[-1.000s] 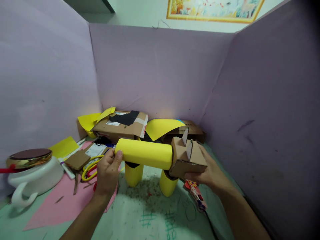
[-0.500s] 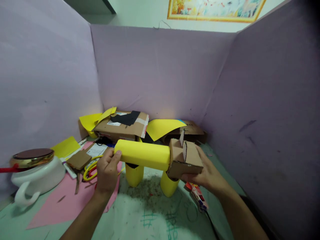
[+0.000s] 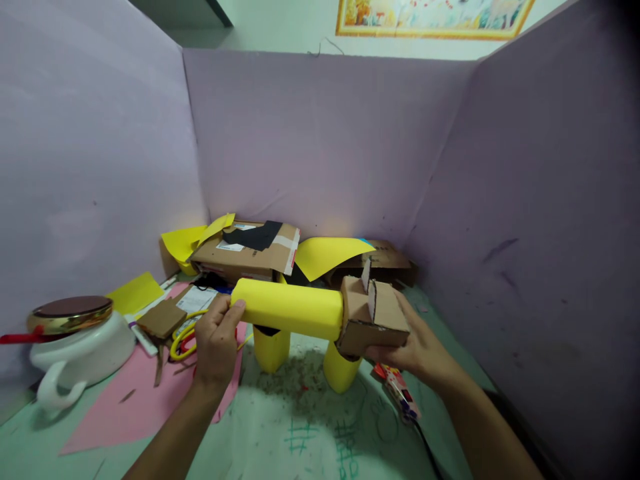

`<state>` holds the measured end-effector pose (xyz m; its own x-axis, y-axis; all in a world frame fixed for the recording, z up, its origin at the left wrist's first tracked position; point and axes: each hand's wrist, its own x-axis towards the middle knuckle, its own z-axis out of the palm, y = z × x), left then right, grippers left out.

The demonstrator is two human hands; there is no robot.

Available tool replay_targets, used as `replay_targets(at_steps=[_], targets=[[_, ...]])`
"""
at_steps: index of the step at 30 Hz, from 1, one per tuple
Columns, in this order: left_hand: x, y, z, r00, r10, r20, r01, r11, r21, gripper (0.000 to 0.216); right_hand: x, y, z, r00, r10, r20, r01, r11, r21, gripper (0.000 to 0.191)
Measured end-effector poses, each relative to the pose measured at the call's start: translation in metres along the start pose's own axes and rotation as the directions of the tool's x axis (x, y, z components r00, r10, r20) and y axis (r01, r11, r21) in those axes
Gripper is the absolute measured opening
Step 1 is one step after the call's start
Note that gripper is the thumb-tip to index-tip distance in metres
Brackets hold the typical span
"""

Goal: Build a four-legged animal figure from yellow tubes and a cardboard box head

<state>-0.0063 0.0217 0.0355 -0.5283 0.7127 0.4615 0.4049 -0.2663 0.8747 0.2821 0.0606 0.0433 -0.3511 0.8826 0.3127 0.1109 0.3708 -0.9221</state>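
Steadies a yellow tube [image 3: 290, 310] between both hands on the green surface [image 3: 300, 433], near the middle of the purple-walled booth, in front of a box [image 3: 245, 257] strewn with yellow paper. Holds it level on two yellow legs [image 3: 271, 348], both resting on the surface. Wraps the left grip [image 3: 216, 340] round the tube's left end, thumb on top, fingers curled shut against it. Cups the right grip [image 3: 417, 347] under and behind a cardboard head [image 3: 373, 320], closed on it and pressing it to the tube's right end, with two cardboard ears upright on top. Looks to be at the step of seating the head on the tube. Calls next, by the look of it, for even pressure from both sides and a level hold, lest the joint slip or the legs tip. Shows scissors [image 3: 183, 337], a pink sheet [image 3: 125, 407] and a white pot [image 3: 80, 347] with a gold lid off to the left, untouched, and a red item [image 3: 400, 393] on the surface just below the right wrist.
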Motion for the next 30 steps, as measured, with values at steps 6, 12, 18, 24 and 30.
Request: replay_targets(at_steps=[6, 12, 18, 24, 30], targets=[[0.000, 0.001, 0.000, 1.000, 0.002, -0.002, -0.002, 1.000, 0.002, 0.030, -0.003, 0.004, 0.001, 0.997, 0.076, -0.009, -0.075, 0.995, 0.060, 0.097], [-0.001, 0.001, 0.002, 1.000, 0.013, -0.012, -0.013, 1.000, 0.008, 0.029, -0.002, 0.004, 0.003, 0.998, 0.054, -0.018, -0.053, 0.996, 0.070, 0.100], [0.000, 0.008, 0.003, 1.000, 0.021, -0.007, -0.021, 1.000, 0.015, 0.026, -0.001, -0.005, 0.005, 1.000, 0.024, -0.006, -0.023, 0.998, 0.061, 0.091], [0.002, 0.007, 0.001, 0.994, 0.109, 0.013, -0.110, 0.985, 0.130, 0.020, 0.004, -0.004, 0.008, 1.000, -0.015, -0.023, 0.017, 0.996, 0.088, 0.094], [0.011, -0.017, -0.009, 0.892, 0.431, 0.139, -0.452, 0.836, 0.311, 0.008, 0.008, 0.000, 0.006, 0.995, -0.101, -0.025, 0.103, 0.986, 0.127, 0.093]])
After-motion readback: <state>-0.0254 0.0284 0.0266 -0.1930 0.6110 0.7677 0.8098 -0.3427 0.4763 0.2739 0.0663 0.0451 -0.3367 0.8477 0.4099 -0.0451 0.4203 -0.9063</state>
